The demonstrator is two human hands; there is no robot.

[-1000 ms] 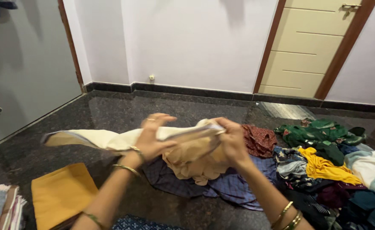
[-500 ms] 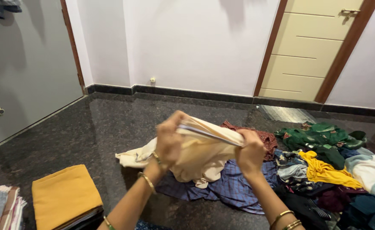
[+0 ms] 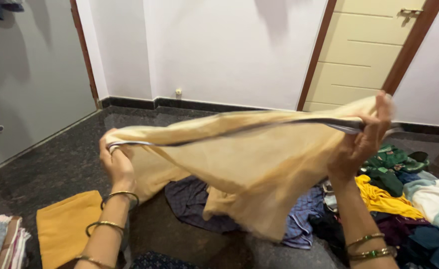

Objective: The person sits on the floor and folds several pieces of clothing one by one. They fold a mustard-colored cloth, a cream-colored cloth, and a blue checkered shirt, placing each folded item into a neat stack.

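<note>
A thin cream-yellow cloth (image 3: 249, 159) with a dark border hangs stretched in the air between my two hands. My left hand (image 3: 115, 162) grips its left end low over the floor, bangles on the wrist. My right hand (image 3: 366, 137) pinches the right end, raised higher in front of the door. The cloth's lower part sags toward a blue-purple garment (image 3: 199, 204) lying on the dark stone floor.
A folded mustard cloth (image 3: 65, 229) and a striped folded stack (image 3: 0, 241) lie at the lower left. A heap of mixed clothes, yellow (image 3: 384, 199), green (image 3: 396, 164) and pale ones, lies at the right. A cream door (image 3: 364, 55) and white wall stand behind.
My hands, close together on the bunched cloth before, have spread wide apart. The cloth is now lifted and stretched out, the right hand raised highest.
</note>
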